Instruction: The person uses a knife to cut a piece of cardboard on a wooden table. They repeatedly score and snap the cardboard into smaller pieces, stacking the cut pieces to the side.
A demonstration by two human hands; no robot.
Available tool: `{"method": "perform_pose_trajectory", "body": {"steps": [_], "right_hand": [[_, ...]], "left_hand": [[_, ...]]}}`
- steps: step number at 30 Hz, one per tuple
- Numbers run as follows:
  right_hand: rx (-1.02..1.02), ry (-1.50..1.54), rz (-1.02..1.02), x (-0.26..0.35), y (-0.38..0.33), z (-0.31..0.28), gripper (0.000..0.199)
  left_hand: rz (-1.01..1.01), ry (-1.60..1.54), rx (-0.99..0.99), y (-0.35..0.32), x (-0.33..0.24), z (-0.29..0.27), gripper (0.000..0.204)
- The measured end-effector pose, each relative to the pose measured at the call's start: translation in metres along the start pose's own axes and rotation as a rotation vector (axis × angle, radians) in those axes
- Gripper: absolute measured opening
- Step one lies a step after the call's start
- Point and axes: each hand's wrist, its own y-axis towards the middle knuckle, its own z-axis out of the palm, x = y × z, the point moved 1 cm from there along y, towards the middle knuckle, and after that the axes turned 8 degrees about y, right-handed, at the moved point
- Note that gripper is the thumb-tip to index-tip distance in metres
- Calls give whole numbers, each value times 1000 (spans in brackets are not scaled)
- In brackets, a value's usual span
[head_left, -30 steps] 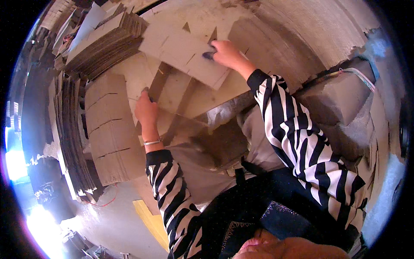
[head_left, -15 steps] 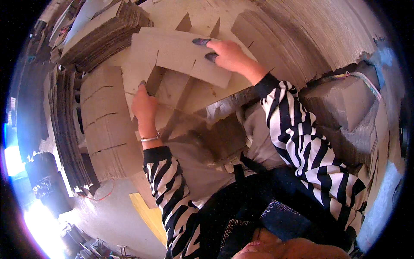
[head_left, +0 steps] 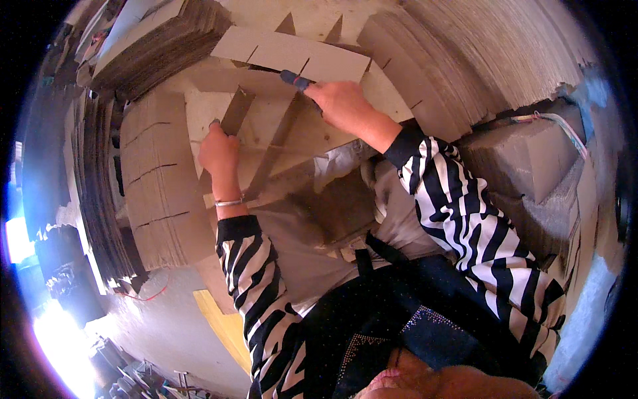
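Cardboard fills nearly everything around the hands: matte brown corrugated sheets, flat and stiff, cut with narrow slots along their edges. The right hand [head_left: 342,106] grips a slotted cardboard strip [head_left: 292,52], fingers with dark blue nails pressed on its lower edge; the strip lies just beyond the fingertips, long, pale tan, with three slits dividing it into equal panels. The left hand [head_left: 219,151] is closed around an upright cardboard divider [head_left: 236,112], a narrow darker piece standing in the pale assembly [head_left: 266,133] between both hands. A thin metal bracelet [head_left: 229,201] circles the left wrist, and both sleeves are zebra-striped black and white.

Left of the left hand stands a stack of slotted sheets [head_left: 156,179], its top face scored by dark slits. Above and left rises another ribbed pile [head_left: 153,50], edges showing fine layered lines.

Compared with half a second ago, the strip has moved farther from the body and the right arm is stretched further out; the left hand stays on the divider.
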Motion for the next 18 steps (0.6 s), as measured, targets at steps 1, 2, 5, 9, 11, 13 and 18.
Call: {"method": "perform_pose_trajectory", "body": {"steps": [1,2,5,9,11,13,18], "right_hand": [[28,-24,-30,1,0,1,33],[56,-47,-60,2,0,1,32],[29,34,-155,-13,3,-2,29],[106,11,-88,-12,6,3,34],[101,43,-62,-11,10,7,38],[140,-16,-8,-8,14,-5,40],[197,27,-74,-6,14,-3,37]], "left_hand": [[3,8,0,1,0,2,40],[6,16,1,1,0,4,39],[20,2,17,4,-2,3,38],[18,36,25,4,3,8,38],[-12,40,70,4,5,8,38],[-36,149,-60,-3,-5,-6,39],[280,141,-540,-25,-34,-31,45]]}}
